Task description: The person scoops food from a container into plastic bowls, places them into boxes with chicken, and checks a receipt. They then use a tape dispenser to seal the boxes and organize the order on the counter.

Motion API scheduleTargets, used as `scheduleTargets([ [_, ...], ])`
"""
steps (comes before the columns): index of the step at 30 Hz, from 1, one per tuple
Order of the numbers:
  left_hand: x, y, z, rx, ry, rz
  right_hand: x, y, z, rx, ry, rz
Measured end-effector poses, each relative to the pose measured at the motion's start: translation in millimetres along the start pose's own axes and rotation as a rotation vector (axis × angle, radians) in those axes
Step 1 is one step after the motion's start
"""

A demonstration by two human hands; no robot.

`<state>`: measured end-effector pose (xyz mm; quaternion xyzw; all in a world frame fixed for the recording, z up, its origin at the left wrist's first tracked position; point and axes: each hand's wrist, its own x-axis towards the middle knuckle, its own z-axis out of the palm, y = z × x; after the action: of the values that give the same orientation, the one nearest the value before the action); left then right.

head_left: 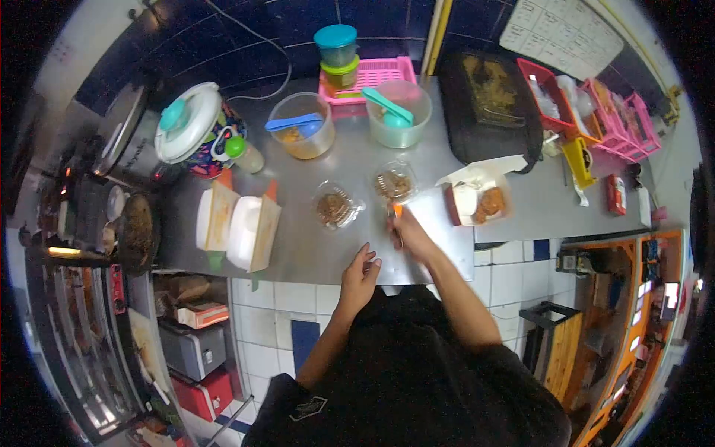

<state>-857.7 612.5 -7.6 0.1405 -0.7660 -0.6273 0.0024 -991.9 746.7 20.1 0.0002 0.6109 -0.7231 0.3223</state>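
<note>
My right hand (406,231) is closed around an orange-tipped tool (398,211) at the near edge of a small clear plastic cup of brown food (392,183). To the left stands a second clear cup with similar food (334,206). My left hand (360,274) hovers over the counter's front edge, fingers apart and holding nothing. At the right, an open paper box (484,221) holds white rice (465,200) and a browned fried piece (491,203).
Two tubs with a blue spoon (294,123) and a teal spoon (387,105) stand behind. Upright food boxes (262,235) are at left, beside a white-lidded container (190,123). A black bag (484,141) and pink baskets (614,127) stand at the back right.
</note>
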Motion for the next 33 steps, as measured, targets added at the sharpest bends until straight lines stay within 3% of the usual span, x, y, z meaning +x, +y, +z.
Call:
scheduleTargets([
  [1, -7, 5, -12, 0.009, 0.065, 0.027, 10, -34, 14, -0.166, 0.022, -0.034],
  [2, -15, 12, -23, 0.028, 0.087, 0.022, 35, -58, 25, -0.436, 0.009, 0.005],
  [3, -23, 22, -35, 0.006, 0.134, -0.004, 48, -93, 38, -0.793, -0.005, -0.089],
  [5, -42, 41, -62, 0.114, 0.281, -0.036, 139, -64, 35, -1.375, 0.086, -0.365],
  [6, -51, 51, -77, 0.133, 0.317, -0.03, 162, -74, 39, -1.534, 0.025, -0.29],
  [7, -60, 62, -93, 0.418, 0.559, 0.083, 178, -80, 41, -1.693, -0.034, -0.211],
  [8, -67, 72, -108, 0.705, 0.794, 0.195, 193, -77, 43, -1.686, -0.029, -0.202],
  [10, -64, 91, -141, 0.836, 1.128, 0.328, 247, -42, 28, -1.612, 0.045, -0.214],
  [11, -62, 97, -162, 1.027, 1.106, 0.346, 275, -19, 23, -1.548, 0.104, -0.231],
  [12, -61, 80, -182, 1.029, 1.122, 0.326, 274, -22, 34, -1.558, 0.082, -0.239],
  [14, -55, 25, -206, 0.831, 0.747, 0.163, 254, -38, 46, -1.616, 0.085, -0.179],
  [15, -51, 27, -203, 0.53, 0.682, -0.023, 244, -42, 49, -1.63, 0.082, -0.165],
  [18, -39, 33, -192, 0.445, 0.527, -0.226, 202, -43, 61, -1.466, 0.182, -0.492],
  [19, -31, 17, -182, 0.422, 0.578, -0.072, 180, -40, 68, -1.33, 0.197, -0.596],
  [22, -7, 26, -142, 0.345, 0.61, 0.018, 114, -16, 87, -1.325, 0.154, -0.316],
  [23, 1, 21, -130, 0.14, 0.597, -0.03, 99, -11, 90, -1.3, 0.165, -0.215],
  [24, 7, 24, -120, 0.137, 0.588, -0.027, 97, 0, 81, -1.301, 0.174, -0.211],
  [26, 15, 33, -106, -0.313, 0.452, -0.014, 99, 29, 62, -0.799, 0.148, 0.046],
  [27, 13, 43, -109, -0.537, 0.336, -0.063, 91, 37, 57, -0.792, 0.156, 0.047],
  [28, 16, 25, -120, -0.531, 0.326, -0.062, 81, 45, 53, -0.69, 0.226, -0.005],
  [30, 26, -30, -158, 0.014, 0.535, 0.232, 63, 51, 47, -0.581, 0.301, -0.055],
  [32, 45, -12, -189, 0.661, 0.727, 0.299, 37, 53, 40, -0.332, 0.351, 0.019],
  [33, 61, -26, -203, 0.687, 0.68, 0.331, 36, 78, 23, -0.318, 0.381, 0.031],
])
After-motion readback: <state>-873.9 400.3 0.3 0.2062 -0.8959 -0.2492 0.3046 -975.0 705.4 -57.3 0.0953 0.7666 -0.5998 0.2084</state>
